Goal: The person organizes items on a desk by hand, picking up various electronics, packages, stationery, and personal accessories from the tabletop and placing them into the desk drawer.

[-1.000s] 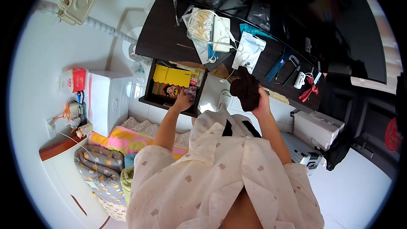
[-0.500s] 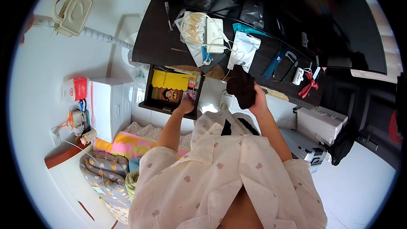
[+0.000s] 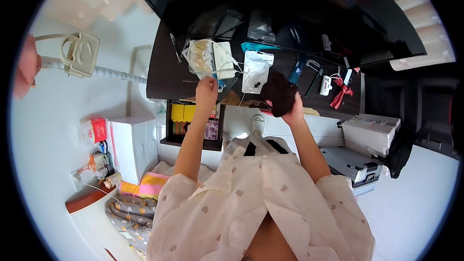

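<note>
My right hand is wrapped round a dark brown, soft, bunched bundle, held up at the desk's front edge. The bundle's exact kind does not show. My left hand is over the desk's front edge, fingers curled together; what they hold, if anything, is hidden. Just beyond it lie a bag of cotton swabs, a white box-shaped device with a cable, and a small blue item. Below my left arm, the pulled-out drawer contains a yellow scalloped piece and a purple printed packet.
A white pouch and a red ribbon-like item lie on the dark desk. A large black screen spans its back. Silver cases stand right, a white cabinet left.
My left hand has risen from the drawer to the desk's edge, leaving the purple packet visible in the drawer. My right hand still grips the brown bundle. The view has shifted slightly.
</note>
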A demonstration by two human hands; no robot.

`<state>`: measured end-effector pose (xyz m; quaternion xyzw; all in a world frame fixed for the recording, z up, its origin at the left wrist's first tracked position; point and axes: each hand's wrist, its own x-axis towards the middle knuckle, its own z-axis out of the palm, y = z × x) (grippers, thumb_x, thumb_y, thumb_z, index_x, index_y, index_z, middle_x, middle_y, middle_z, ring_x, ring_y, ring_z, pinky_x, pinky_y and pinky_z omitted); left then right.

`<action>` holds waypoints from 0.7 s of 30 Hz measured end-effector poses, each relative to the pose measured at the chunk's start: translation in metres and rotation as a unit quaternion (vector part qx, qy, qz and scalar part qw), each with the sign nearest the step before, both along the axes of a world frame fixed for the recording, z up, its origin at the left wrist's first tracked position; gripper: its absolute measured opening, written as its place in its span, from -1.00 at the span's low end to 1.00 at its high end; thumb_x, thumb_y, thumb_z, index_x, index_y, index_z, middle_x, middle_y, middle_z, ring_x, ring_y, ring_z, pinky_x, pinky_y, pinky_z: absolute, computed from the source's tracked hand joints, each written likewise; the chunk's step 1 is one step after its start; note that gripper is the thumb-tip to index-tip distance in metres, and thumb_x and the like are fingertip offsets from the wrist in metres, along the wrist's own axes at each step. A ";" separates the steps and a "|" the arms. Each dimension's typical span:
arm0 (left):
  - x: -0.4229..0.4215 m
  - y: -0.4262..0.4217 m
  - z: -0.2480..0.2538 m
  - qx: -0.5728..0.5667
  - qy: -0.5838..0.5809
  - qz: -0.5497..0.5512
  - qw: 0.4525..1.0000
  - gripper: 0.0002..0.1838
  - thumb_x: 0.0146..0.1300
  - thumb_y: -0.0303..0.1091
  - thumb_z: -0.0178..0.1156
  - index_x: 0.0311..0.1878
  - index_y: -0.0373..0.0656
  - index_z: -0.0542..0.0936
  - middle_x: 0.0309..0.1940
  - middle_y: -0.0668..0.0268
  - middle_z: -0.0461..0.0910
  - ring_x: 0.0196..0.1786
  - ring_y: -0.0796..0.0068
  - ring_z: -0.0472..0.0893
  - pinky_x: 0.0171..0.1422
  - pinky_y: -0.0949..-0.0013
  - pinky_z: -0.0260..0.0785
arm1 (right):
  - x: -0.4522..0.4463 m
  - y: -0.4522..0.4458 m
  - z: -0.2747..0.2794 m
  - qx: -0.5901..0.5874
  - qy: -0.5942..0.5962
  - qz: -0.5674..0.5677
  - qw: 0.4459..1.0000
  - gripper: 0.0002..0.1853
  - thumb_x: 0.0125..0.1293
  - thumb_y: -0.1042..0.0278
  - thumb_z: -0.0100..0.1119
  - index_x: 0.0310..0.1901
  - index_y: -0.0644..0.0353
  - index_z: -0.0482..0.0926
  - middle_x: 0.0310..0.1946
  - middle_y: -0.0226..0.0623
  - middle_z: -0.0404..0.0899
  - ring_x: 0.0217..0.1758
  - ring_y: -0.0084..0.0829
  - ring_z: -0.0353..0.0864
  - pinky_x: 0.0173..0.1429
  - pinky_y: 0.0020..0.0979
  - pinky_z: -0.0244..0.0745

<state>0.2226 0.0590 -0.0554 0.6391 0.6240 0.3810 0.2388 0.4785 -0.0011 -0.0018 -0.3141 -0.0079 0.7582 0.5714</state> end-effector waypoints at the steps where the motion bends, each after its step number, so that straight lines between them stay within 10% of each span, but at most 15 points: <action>1: 0.009 0.017 0.001 0.024 0.010 0.012 1.000 -0.86 -0.01 -0.42 0.10 -0.38 -0.26 0.42 -0.45 0.08 0.46 -0.32 0.16 0.49 -0.31 0.25 0.33 | 0.003 0.004 -0.006 -0.033 -0.061 -0.011 0.998 -0.60 0.19 0.13 -0.12 0.01 0.16 0.30 -0.07 -0.23 0.41 0.01 -0.26 0.39 0.08 -0.19 0.32; 5: 0.034 0.067 -0.021 -0.087 0.294 0.064 0.950 -0.56 -0.07 -0.18 0.18 -0.26 -0.34 0.33 -0.33 0.03 0.47 -0.22 0.13 0.50 -0.22 0.23 0.39 | 0.020 0.034 -0.055 -0.062 -0.307 -0.077 0.947 -0.66 0.06 0.43 0.05 -0.09 0.23 0.33 -0.23 -0.21 0.42 -0.18 -0.34 0.46 -0.11 -0.41 0.38; 8: 0.043 0.083 0.001 -0.207 0.248 0.049 0.945 -0.47 -0.13 -0.07 0.24 -0.25 -0.32 0.34 -0.23 0.00 0.46 -0.14 0.14 0.49 -0.15 0.21 0.37 | 0.023 0.054 -0.075 -0.004 -0.633 -0.072 0.771 -0.53 -0.03 0.31 0.16 -0.05 0.24 0.32 -0.23 -0.08 0.40 -0.18 -0.21 0.43 -0.05 -0.37 0.31; 12: 0.056 0.094 0.003 -0.263 0.355 0.058 0.895 -0.23 -0.29 0.08 0.32 -0.08 -0.33 0.38 -0.14 0.11 0.45 -0.06 0.13 0.46 -0.03 0.21 0.32 | 0.008 0.056 -0.045 -0.007 -0.776 -0.016 0.630 -0.52 -0.08 0.35 0.14 -0.04 0.19 0.34 -0.20 -0.08 0.38 -0.13 -0.16 0.39 0.00 -0.32 0.30; 18: 0.044 0.113 -0.005 -0.291 0.190 0.018 0.937 -0.46 -0.25 -0.03 0.31 -0.34 -0.35 0.55 -0.37 0.06 0.56 -0.23 0.26 0.56 -0.17 0.28 0.39 | -0.021 0.044 -0.024 0.191 -0.872 -0.065 0.447 -0.42 -0.23 0.50 0.12 -0.02 0.23 0.32 0.04 0.15 0.14 0.11 0.09 0.12 0.15 -0.07 0.07; 21: 0.043 0.117 0.003 -0.372 0.055 0.076 0.923 -0.49 -0.23 -0.05 0.29 -0.37 -0.36 0.55 -0.39 0.04 0.55 -0.36 0.24 0.58 -0.33 0.32 0.42 | -0.049 0.044 -0.030 0.379 -0.798 0.059 0.465 -0.35 -0.19 0.46 0.11 0.08 0.20 0.24 0.10 0.07 0.11 0.17 0.00 0.12 0.20 -0.11 0.04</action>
